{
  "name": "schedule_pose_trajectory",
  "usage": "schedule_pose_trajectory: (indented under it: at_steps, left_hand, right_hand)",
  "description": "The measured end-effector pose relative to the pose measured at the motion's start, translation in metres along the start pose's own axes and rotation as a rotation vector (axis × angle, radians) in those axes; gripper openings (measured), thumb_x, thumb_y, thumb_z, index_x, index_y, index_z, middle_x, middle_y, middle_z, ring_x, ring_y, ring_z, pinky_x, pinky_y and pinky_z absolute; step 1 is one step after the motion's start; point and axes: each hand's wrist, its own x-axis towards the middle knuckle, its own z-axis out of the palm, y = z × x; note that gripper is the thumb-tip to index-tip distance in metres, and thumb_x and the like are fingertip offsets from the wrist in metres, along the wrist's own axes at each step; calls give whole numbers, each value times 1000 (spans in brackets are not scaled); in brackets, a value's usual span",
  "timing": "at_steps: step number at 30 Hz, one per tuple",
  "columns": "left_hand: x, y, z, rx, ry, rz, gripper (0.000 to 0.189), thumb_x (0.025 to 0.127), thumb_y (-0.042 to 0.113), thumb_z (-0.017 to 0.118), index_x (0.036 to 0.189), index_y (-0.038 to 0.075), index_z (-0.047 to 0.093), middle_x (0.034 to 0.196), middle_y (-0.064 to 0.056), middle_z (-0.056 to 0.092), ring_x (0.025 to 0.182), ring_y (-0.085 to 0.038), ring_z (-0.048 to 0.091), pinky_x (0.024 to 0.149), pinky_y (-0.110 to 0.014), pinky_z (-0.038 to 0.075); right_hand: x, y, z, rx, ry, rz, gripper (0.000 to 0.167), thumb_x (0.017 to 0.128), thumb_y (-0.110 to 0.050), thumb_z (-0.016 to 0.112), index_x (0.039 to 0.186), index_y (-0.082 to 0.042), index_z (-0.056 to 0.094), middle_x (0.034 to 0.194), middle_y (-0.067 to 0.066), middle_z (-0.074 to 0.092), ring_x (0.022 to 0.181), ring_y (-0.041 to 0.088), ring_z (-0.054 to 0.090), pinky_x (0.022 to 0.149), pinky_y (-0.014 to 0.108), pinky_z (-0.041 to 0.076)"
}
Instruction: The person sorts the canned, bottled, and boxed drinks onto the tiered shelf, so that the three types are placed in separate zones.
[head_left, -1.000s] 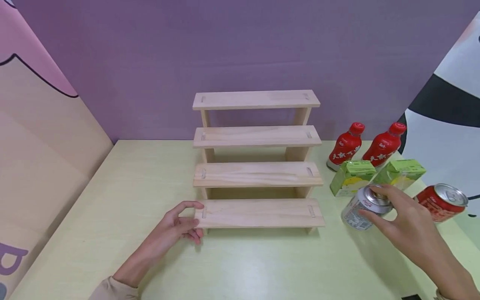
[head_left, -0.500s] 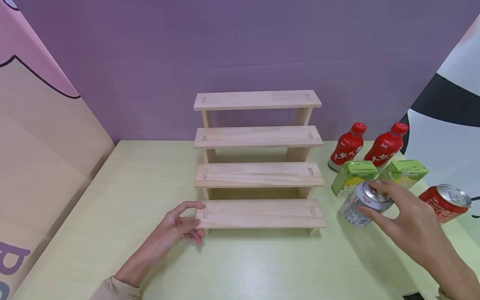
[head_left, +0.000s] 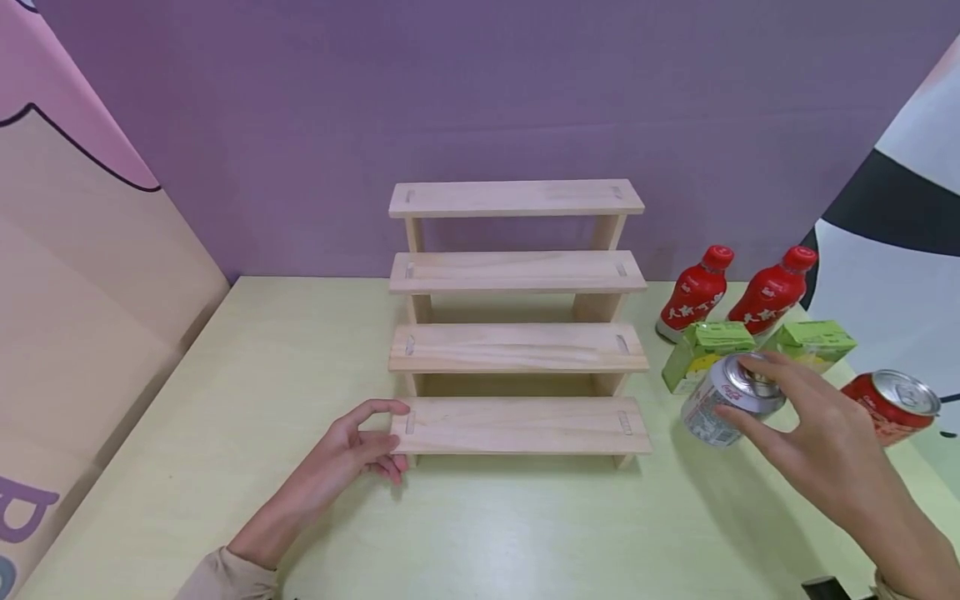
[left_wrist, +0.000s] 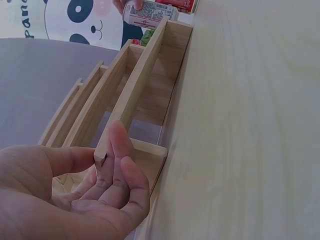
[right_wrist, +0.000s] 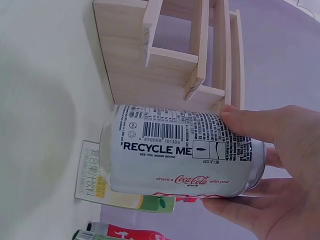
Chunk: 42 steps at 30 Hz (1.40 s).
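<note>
A four-step wooden display rack stands mid-table. My left hand grips the left end of its lowest board, and the left wrist view has thumb and fingers on either side of that board end. On the right, my right hand holds a silver Coca-Cola can by its upper part, a little above the tabletop. Seen from the right wrist, the can shows its barcode and "RECYCLE ME" print, with thumb and fingers around its top end. Part of the can's lid is hidden by the fingers.
Right of the rack stand two red-capped bottles, with two green juice cartons in front of them. A red Coca-Cola can is beyond the right hand. A purple backdrop rises behind the table.
The silver can has risen slightly off the table in my right hand. My left hand stays on the rack's lowest board.
</note>
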Motion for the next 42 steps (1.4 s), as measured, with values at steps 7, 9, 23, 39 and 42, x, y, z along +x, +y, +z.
schedule_pose_trajectory:
  at_steps: [7, 9, 23, 39, 42]
  left_hand:
    - [0, -1, 0, 1, 1, -7, 40, 102, 15, 57, 140, 15, 46, 89, -20, 70, 81, -34, 68, 83, -44, 58]
    - [0, -1, 0, -2, 2, -7, 40, 102, 15, 57, 140, 15, 46, 89, -20, 70, 81, -34, 68, 83, -44, 58]
    - [0, -1, 0, -1, 0, -8, 40, 102, 16, 57, 140, 16, 46, 91, -22, 70, 82, -34, 68, 84, -43, 57]
    - [0, 0, 0, 0, -9, -6, 39, 103, 15, 53, 141, 16, 44, 93, -26, 69, 82, -35, 68, 85, -43, 57]
    - [0, 0, 0, 2, -7, -9, 38, 104, 15, 53, 141, 16, 44, 92, -24, 69, 82, -34, 68, 85, -43, 57]
  right_hand:
    - [5, -6, -8, -25, -8, -15, 73, 62, -8, 93, 126, 2, 60, 126, 31, 57, 103, 50, 55, 71, 66, 50]
    - [8, -8, -11, -31, -5, -19, 72, 62, -8, 93, 125, 2, 61, 125, 31, 58, 103, 49, 56, 72, 65, 51]
    - [27, -24, -29, -4, 73, -143, 76, 56, -5, 94, 126, -3, 64, 127, 25, 61, 106, 45, 60, 89, -6, 22]
    - [46, -47, -42, 1, 119, -206, 75, 57, -3, 93, 127, -4, 66, 124, 19, 64, 104, 39, 61, 87, -7, 22]
    - [51, -52, -43, 10, 133, -229, 71, 59, -5, 93, 125, -4, 67, 123, 18, 64, 104, 38, 62, 87, -7, 23]
